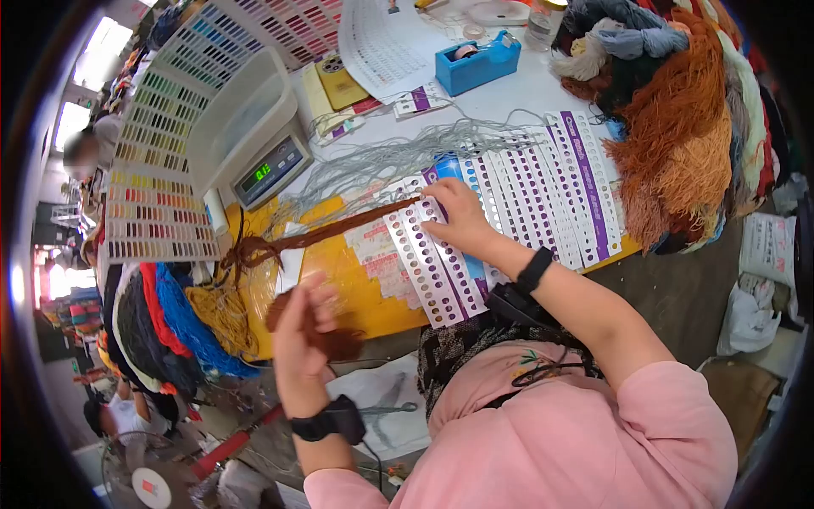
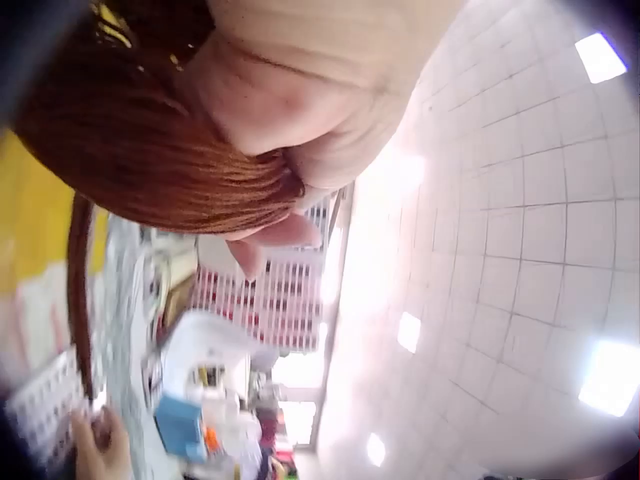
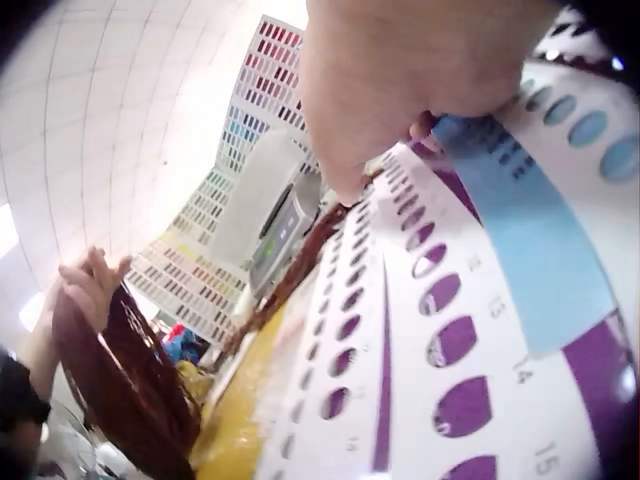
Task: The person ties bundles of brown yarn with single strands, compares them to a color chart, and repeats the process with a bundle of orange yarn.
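Observation:
My left hand [image 1: 303,335], raised over the table's front edge, grips a thick hank of reddish-brown yarn [image 2: 150,165] that loops round the fingers. In the right wrist view the same hank [image 3: 112,385] hangs down from the hand. A long brown strand [image 1: 343,227] runs across the table to my right hand [image 1: 462,220]. There the thumb and fingers pinch the strand's end at the top of a white punched card [image 1: 421,263]. The card has rows of round holes showing purple, with printed numbers beside them. A light blue strip [image 3: 540,240] lies beside it.
Grey-green threads [image 1: 365,161] lie loose behind the strand. More punched cards [image 1: 543,187] spread to the right. Around them are a digital scale [image 1: 270,172], a blue tape dispenser [image 1: 477,64], a colour sample board [image 1: 161,127] and heaped yarn hanks [image 1: 678,136]. Blue yarn [image 1: 195,327] hangs at left.

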